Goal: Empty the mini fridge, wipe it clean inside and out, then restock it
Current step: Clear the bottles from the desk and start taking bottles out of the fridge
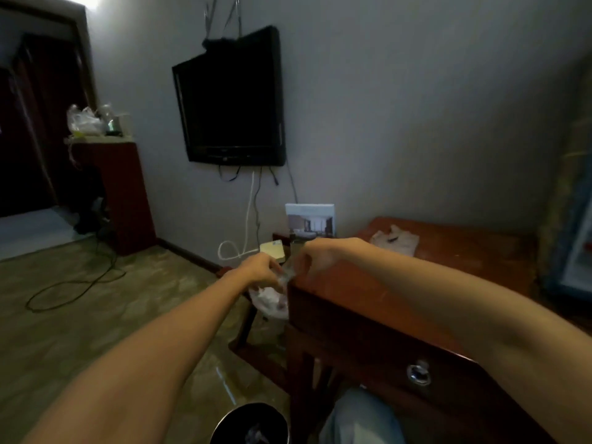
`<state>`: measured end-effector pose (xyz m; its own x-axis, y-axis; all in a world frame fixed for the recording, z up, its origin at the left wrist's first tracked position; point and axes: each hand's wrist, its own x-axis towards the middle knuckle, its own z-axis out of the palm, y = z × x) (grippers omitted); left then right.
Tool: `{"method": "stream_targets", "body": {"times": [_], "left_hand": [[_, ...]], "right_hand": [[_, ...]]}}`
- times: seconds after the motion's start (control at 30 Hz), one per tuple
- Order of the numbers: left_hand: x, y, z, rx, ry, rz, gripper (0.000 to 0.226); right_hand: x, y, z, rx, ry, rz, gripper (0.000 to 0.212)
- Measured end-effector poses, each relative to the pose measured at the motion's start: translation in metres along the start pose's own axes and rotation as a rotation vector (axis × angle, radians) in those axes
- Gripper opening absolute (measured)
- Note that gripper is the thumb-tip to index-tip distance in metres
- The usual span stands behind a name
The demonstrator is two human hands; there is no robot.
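Both my arms reach forward to the left corner of a wooden desk [368, 283]. My left hand [259, 267] and my right hand [315, 256] meet there and both pinch a small clear crinkled piece of plastic [286, 274], blurred. Just below it, beside the desk's edge, sits a white plastic bag [269, 299] with something inside. A white cloth [395, 241] with a small dark item on it lies on the desk top at the back. At the far right edge, part of what looks like the mini fridge [576, 251] shows, dim and partly cut off.
A dark bin [253, 424] stands on the floor near my knee. A wall-mounted TV [230, 100] hangs ahead, cables dangling to a white box [272, 249]. A framed card [309, 221] leans on the wall. A tall cabinet [118, 193] with bags stands left; a cable loops on the floor.
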<state>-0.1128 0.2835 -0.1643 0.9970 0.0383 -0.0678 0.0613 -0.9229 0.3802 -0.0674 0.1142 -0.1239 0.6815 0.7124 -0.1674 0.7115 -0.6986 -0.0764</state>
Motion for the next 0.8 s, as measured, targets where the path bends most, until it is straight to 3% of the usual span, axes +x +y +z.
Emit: {"method": "stream_targets", "body": {"times": [0.17, 0.33, 0.43, 0.57, 0.7, 0.8], "left_hand": [[0.011, 0.085, 0.01, -0.024, 0.015, 0.17, 0.057], [0.027, 0.18, 0.038, 0.019, -0.058, 0.333, 0.051], [0.031, 0.246, 0.057, 0.019, -0.092, 0.416, 0.063], [0.024, 0.327, 0.091, -0.109, -0.156, 0.562, 0.069], [0.012, 0.394, 0.116, -0.242, -0.238, 0.63, 0.071], [0.011, 0.432, 0.123, -0.265, -0.273, 0.667, 0.076]], "right_hand": [[-0.078, 0.066, -0.02, -0.011, 0.099, 0.201, 0.032], [-0.169, 0.126, -0.02, 0.11, 0.192, 0.418, 0.043], [-0.229, 0.158, -0.013, 0.142, 0.233, 0.549, 0.049], [-0.31, 0.205, 0.0, 0.276, 0.292, 0.753, 0.034], [-0.374, 0.243, 0.014, 0.38, 0.437, 1.003, 0.04], [-0.4, 0.268, 0.015, 0.398, 0.641, 1.13, 0.049]]}}
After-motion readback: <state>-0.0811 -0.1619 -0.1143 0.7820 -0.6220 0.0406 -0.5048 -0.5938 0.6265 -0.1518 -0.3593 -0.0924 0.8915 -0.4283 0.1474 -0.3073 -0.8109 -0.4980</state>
